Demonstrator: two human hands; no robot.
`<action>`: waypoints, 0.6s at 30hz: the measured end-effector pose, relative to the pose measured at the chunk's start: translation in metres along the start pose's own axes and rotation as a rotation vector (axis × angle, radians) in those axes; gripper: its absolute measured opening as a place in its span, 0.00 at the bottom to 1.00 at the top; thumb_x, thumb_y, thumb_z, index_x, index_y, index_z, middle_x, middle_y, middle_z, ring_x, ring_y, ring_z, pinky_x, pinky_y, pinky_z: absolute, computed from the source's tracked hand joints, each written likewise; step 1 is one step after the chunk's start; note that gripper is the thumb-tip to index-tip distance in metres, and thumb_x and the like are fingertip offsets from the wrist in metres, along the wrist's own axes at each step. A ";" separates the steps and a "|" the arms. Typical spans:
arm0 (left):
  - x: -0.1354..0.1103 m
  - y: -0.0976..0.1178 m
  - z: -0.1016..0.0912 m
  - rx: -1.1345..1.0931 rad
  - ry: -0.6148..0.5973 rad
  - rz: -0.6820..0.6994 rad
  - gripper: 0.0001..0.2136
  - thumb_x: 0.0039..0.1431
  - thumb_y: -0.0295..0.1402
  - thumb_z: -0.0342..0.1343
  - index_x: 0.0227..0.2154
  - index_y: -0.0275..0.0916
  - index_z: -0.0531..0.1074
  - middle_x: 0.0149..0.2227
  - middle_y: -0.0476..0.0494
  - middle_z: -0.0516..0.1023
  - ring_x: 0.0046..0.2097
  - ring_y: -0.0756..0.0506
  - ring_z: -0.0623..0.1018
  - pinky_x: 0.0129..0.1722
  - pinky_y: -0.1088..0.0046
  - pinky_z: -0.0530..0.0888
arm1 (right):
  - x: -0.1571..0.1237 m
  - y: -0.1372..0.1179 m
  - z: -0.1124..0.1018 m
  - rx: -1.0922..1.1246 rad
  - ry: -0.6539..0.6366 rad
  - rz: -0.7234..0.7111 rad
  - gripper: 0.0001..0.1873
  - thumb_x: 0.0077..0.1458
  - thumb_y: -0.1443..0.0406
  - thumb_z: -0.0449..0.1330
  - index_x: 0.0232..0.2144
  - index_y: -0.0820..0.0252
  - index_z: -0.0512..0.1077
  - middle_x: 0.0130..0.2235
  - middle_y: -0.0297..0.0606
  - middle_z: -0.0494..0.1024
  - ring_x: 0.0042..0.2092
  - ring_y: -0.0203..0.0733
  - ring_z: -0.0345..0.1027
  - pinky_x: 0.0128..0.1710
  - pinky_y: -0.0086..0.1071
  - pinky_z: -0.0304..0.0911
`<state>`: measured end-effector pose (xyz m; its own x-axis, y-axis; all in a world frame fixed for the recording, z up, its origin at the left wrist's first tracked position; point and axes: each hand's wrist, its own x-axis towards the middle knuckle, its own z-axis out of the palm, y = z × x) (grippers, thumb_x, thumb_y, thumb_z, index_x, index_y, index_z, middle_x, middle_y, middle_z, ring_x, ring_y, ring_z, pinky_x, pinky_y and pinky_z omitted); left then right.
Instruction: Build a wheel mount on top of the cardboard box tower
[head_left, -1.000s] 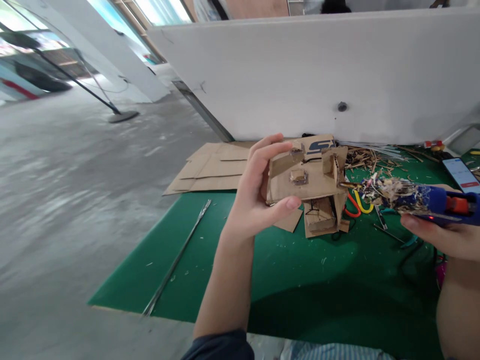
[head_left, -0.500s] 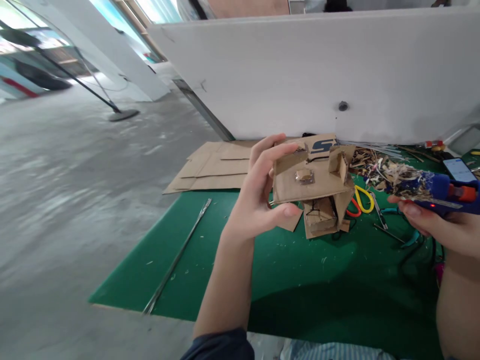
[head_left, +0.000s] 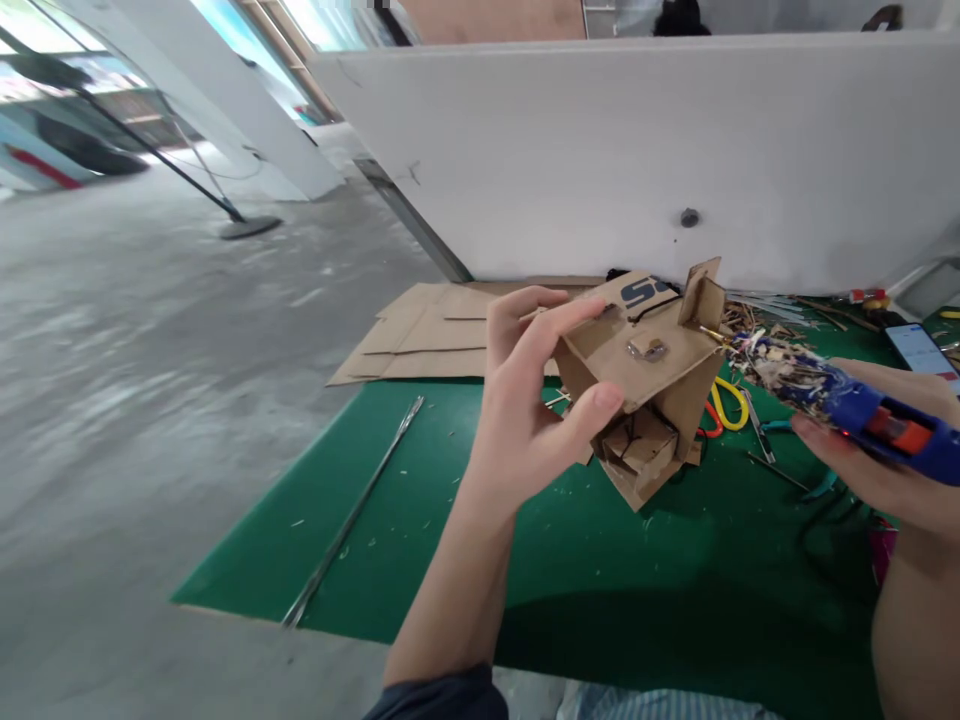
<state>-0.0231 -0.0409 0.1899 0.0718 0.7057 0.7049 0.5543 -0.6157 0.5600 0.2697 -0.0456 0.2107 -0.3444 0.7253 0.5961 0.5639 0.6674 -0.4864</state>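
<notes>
My left hand [head_left: 536,400] grips a small cardboard structure [head_left: 637,350] by its left side, thumb in front and fingers over the top. The structure is tilted; its top panel carries a shiny clear patch with a bit of cardboard, a black tie and a small upright cardboard piece [head_left: 703,295]. Below the panel its open inside shows, with black ties. In my right hand [head_left: 892,455] is a blue glue gun [head_left: 862,400], its front crusted with fibrous scraps. The gun's metal tip is at the right edge of the top panel, by the upright piece; contact I cannot tell.
Flat cardboard sheets [head_left: 427,330] lie at the back left of the green table [head_left: 600,590]. A bundle of thin metal rods [head_left: 360,500] rests at the left. Yellow-and-orange-handled scissors [head_left: 729,405], pliers [head_left: 821,487] and a phone [head_left: 921,347] lie right. A white panel [head_left: 562,150] stands behind.
The cardboard structure has turned and tipped in my left hand, showing more of its inside. My right hand has brought the glue gun's tip leftward to the upright piece.
</notes>
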 end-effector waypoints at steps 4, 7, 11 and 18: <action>-0.004 0.011 0.004 0.056 0.044 0.000 0.28 0.59 0.61 0.52 0.55 0.51 0.70 0.52 0.37 0.62 0.56 0.35 0.68 0.50 0.51 0.77 | 0.002 -0.001 -0.001 -0.105 -0.050 -0.079 0.11 0.55 0.63 0.65 0.28 0.53 0.63 0.26 0.28 0.69 0.23 0.31 0.59 0.20 0.27 0.52; -0.006 0.016 0.008 0.104 0.091 0.025 0.29 0.56 0.63 0.54 0.53 0.50 0.70 0.50 0.38 0.63 0.53 0.35 0.69 0.51 0.49 0.76 | 0.001 0.000 -0.001 -0.079 -0.040 -0.077 0.10 0.57 0.62 0.64 0.30 0.52 0.65 0.24 0.25 0.64 0.22 0.30 0.55 0.20 0.26 0.53; -0.009 0.021 0.011 0.144 0.127 0.040 0.31 0.53 0.64 0.55 0.52 0.50 0.70 0.49 0.39 0.62 0.53 0.35 0.68 0.52 0.49 0.74 | -0.001 0.001 0.000 -0.049 -0.030 -0.056 0.11 0.57 0.62 0.64 0.28 0.52 0.64 0.22 0.25 0.60 0.21 0.30 0.54 0.21 0.26 0.53; -0.011 0.027 0.011 0.153 0.118 0.033 0.30 0.53 0.63 0.58 0.52 0.49 0.69 0.48 0.39 0.62 0.54 0.35 0.66 0.50 0.51 0.75 | 0.000 -0.001 0.001 0.025 -0.017 0.001 0.11 0.55 0.63 0.65 0.25 0.52 0.67 0.23 0.27 0.70 0.22 0.33 0.61 0.20 0.28 0.56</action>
<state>0.0003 -0.0612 0.1928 -0.0004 0.6347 0.7728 0.6732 -0.5713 0.4696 0.2681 -0.0463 0.2107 -0.3569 0.7288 0.5843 0.5451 0.6705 -0.5033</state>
